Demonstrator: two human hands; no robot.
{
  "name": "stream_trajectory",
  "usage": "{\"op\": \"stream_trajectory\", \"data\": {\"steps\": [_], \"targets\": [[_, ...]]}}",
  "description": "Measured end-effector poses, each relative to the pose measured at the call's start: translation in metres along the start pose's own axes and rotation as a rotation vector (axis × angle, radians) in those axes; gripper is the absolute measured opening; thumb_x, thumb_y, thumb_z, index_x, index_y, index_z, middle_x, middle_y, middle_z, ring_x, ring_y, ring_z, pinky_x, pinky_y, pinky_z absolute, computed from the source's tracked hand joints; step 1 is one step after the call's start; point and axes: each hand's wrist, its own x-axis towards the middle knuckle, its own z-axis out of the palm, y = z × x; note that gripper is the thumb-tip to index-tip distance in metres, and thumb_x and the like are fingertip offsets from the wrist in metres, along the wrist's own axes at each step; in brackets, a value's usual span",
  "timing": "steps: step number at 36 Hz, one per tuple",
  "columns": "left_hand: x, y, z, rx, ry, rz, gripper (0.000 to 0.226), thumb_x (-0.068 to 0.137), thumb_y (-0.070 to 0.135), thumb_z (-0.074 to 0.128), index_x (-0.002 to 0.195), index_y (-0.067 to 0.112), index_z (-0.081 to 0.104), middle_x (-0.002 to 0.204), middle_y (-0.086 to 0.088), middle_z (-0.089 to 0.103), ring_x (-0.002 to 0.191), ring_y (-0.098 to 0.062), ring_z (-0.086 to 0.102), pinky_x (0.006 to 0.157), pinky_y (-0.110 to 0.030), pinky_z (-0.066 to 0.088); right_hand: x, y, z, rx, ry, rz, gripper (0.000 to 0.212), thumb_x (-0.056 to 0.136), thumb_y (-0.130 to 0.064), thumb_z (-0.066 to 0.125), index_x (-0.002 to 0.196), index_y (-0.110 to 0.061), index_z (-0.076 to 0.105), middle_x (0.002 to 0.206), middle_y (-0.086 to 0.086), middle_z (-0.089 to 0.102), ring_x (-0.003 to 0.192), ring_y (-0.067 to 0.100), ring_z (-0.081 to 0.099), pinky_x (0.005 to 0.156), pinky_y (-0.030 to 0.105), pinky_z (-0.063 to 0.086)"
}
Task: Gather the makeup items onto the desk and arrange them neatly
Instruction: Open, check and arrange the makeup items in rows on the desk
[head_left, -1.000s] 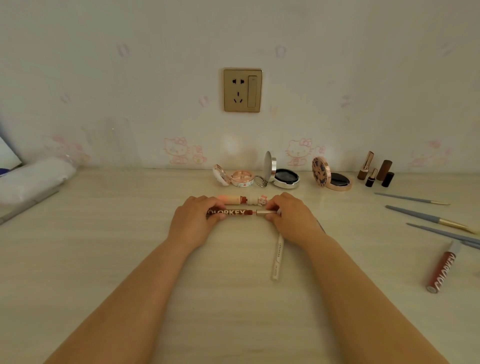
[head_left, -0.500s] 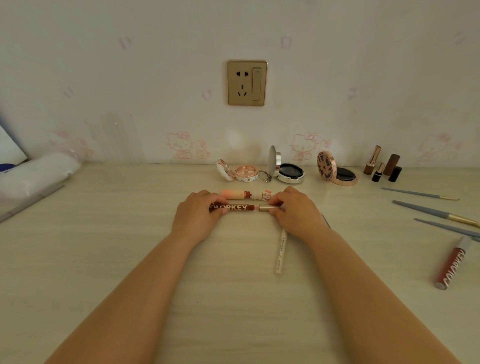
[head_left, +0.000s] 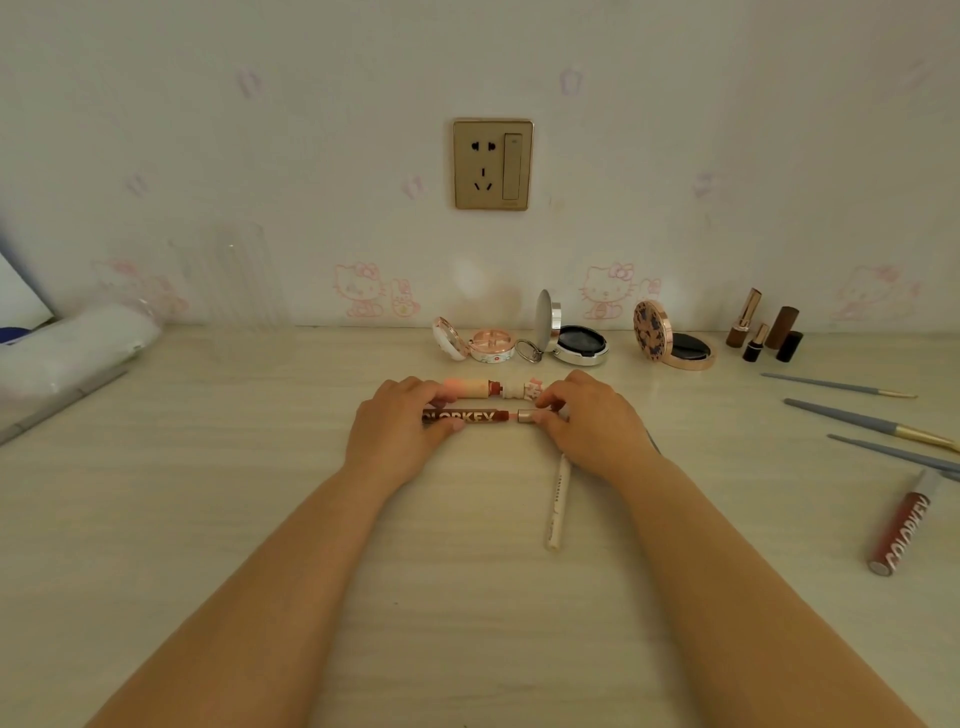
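Note:
A dark red lip gloss tube (head_left: 470, 416) lies crosswise at the middle of the desk (head_left: 208, 493). My left hand (head_left: 397, 434) pinches its left end. My right hand (head_left: 592, 423) pinches the tube's gold cap (head_left: 530, 415), which sits a small gap to the right of the tube. Just behind lies a peach lip tube (head_left: 472, 387) with a cream figure cap (head_left: 522, 389). A white pencil (head_left: 557, 501) points toward me under my right wrist.
Three open compacts (head_left: 480, 345) (head_left: 571, 338) (head_left: 672, 340) stand by the wall. Lipsticks (head_left: 769, 327) stand at the back right. Grey brushes (head_left: 872, 423) and a second gloss tube (head_left: 904, 525) lie at the right. A clear cup (head_left: 244, 291) and white bundle (head_left: 78, 348) sit left.
The view has tilted down a little. A small gap has opened between the dark red tube and its gold cap. Both hands stay on the tube's two ends.

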Motion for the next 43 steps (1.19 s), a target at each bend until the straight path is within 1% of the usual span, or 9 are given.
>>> {"op": "stream_trajectory", "data": {"steps": [8, 13, 21, 26, 30, 34, 36, 38, 43], "targets": [[-0.002, 0.006, -0.002, 0.113, 0.01, 0.06, 0.035, 0.084, 0.05, 0.059, 0.112, 0.03, 0.059, 0.111, 0.008, 0.057, 0.104, -0.017, 0.048, 0.081, -0.032, 0.04, -0.001, -0.005, 0.0, -0.072, 0.035, 0.022, 0.032, 0.094, -0.039, 0.045, 0.115, -0.022, 0.062, 0.114, -0.001, 0.054, 0.112, 0.018, 0.048, 0.088, 0.032, 0.044], [-0.008, 0.018, -0.002, 0.047, 0.139, 0.115, 0.031, 0.083, 0.039, 0.065, 0.109, 0.022, 0.063, 0.108, 0.002, 0.058, 0.102, -0.023, 0.051, 0.076, -0.034, 0.04, -0.011, -0.005, -0.007, -0.171, 0.166, -0.033, 0.035, 0.096, -0.038, 0.042, 0.121, -0.02, 0.056, 0.122, 0.001, 0.053, 0.118, 0.021, 0.042, 0.094, 0.032, 0.038], [-0.028, 0.092, 0.005, -0.075, 0.196, 0.271, 0.024, 0.084, 0.032, 0.059, 0.104, 0.02, 0.064, 0.104, 0.0, 0.062, 0.1, -0.025, 0.054, 0.08, -0.04, 0.047, -0.064, 0.022, -0.034, -0.065, 0.496, -0.099, 0.017, 0.085, -0.011, 0.054, 0.093, -0.009, 0.069, 0.089, 0.009, 0.064, 0.083, 0.032, 0.057, 0.068, 0.038, 0.047], [-0.047, 0.161, 0.022, -0.081, 0.066, 0.4, 0.029, 0.086, 0.028, 0.061, 0.114, 0.021, 0.06, 0.111, 0.001, 0.058, 0.102, -0.021, 0.052, 0.079, -0.033, 0.044, -0.112, 0.061, -0.059, -0.09, 0.598, -0.032, 0.023, 0.087, -0.013, 0.046, 0.088, -0.01, 0.068, 0.083, 0.007, 0.062, 0.075, 0.027, 0.056, 0.063, 0.029, 0.043], [-0.063, 0.217, 0.044, -0.047, -0.104, 0.469, 0.035, 0.09, 0.037, 0.053, 0.123, 0.027, 0.051, 0.12, 0.006, 0.052, 0.112, -0.016, 0.045, 0.086, -0.031, 0.043, -0.144, 0.097, -0.075, -0.082, 0.591, 0.102, 0.018, 0.089, -0.005, 0.051, 0.093, -0.009, 0.068, 0.089, 0.008, 0.063, 0.084, 0.028, 0.057, 0.069, 0.033, 0.045], [-0.074, 0.257, 0.066, -0.086, -0.246, 0.435, 0.037, 0.089, 0.042, 0.053, 0.122, 0.026, 0.05, 0.118, 0.005, 0.054, 0.112, -0.016, 0.047, 0.085, -0.032, 0.044, -0.166, 0.122, -0.09, 0.111, 0.565, 0.295, 0.022, 0.093, -0.006, 0.046, 0.099, -0.011, 0.067, 0.103, 0.004, 0.06, 0.099, 0.019, 0.053, 0.08, 0.016, 0.035], [-0.078, 0.272, 0.075, -0.112, -0.287, 0.395, 0.04, 0.088, 0.046, 0.053, 0.121, 0.025, 0.051, 0.118, 0.003, 0.053, 0.11, -0.017, 0.05, 0.084, -0.033, 0.045, -0.176, 0.133, -0.095, 0.215, 0.55, 0.376, 0.023, 0.094, -0.006, 0.045, 0.099, -0.011, 0.066, 0.105, 0.003, 0.059, 0.094, 0.013, 0.051, 0.073, 0.004, 0.03], [-0.08, 0.283, 0.083, -0.108, -0.327, 0.353, 0.043, 0.086, 0.049, 0.054, 0.122, 0.025, 0.049, 0.121, 0.001, 0.052, 0.11, -0.019, 0.052, 0.085, -0.034, 0.046, -0.182, 0.142, -0.098, 0.268, 0.508, 0.445, 0.023, 0.094, -0.006, 0.043, 0.1, -0.011, 0.065, 0.107, 0.005, 0.057, 0.093, 0.015, 0.05, 0.068, 0.008, 0.029], [-0.081, 0.304, 0.095, 0.007, -0.323, 0.297, 0.046, 0.084, 0.052, 0.054, 0.119, 0.023, 0.049, 0.119, -0.001, 0.05, 0.108, -0.022, 0.051, 0.082, -0.036, 0.046, -0.193, 0.154, -0.1, 0.264, 0.484, 0.528, 0.027, 0.094, -0.005, 0.041, 0.102, -0.012, 0.065, 0.108, 0.007, 0.057, 0.101, 0.02, 0.051, 0.079, 0.019, 0.032]]}}
